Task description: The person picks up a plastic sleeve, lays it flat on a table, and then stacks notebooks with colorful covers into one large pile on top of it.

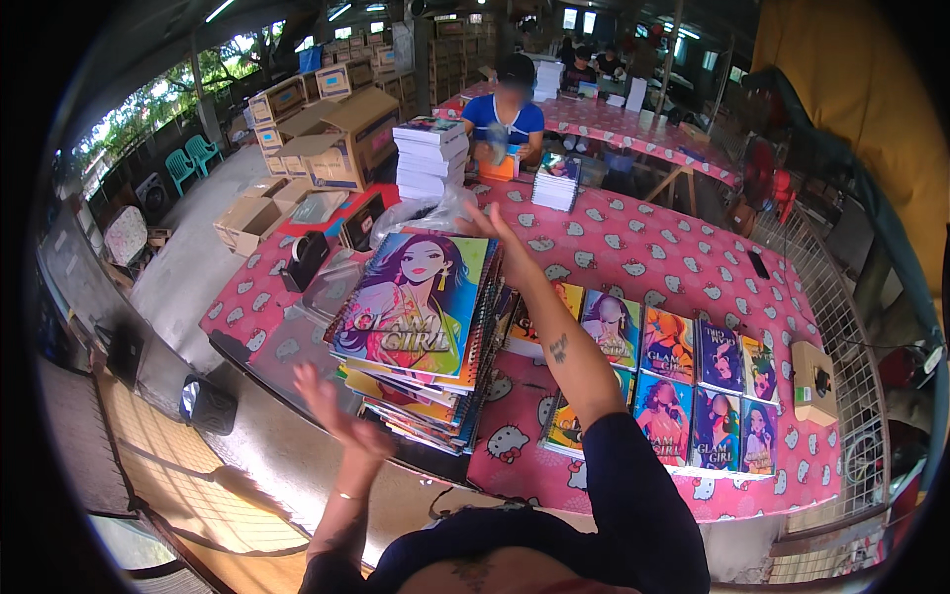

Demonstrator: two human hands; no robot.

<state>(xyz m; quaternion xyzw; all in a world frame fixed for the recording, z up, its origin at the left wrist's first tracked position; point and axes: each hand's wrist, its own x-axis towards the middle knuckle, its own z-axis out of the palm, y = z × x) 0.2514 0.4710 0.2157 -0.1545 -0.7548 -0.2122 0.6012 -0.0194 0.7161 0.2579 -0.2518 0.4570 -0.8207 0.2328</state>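
Note:
A tall, uneven stack of spiral-bound notebooks (416, 307) stands at the table's near left edge. Its top cover shows a drawn woman with long dark purple hair, and the wire binding runs down the right side. My left hand (341, 416) is beside the stack's near left corner, fingers spread and holding nothing. My right hand (492, 230) reaches past the stack to its far right corner, fingers stretched out; whether it touches the notebooks I cannot tell. Right of my right forearm, more colourful notebooks (668, 342) lie in two rows of low piles.
A pink patterned tablecloth (614, 243) covers the table. Behind the stack are a crumpled clear plastic bag (435, 210), a black tape dispenser (305, 260) and a tall white-edged book pile (430, 163). A co-worker (505, 119) sits opposite, handling an orange book. Cardboard boxes (341, 139) stand far left.

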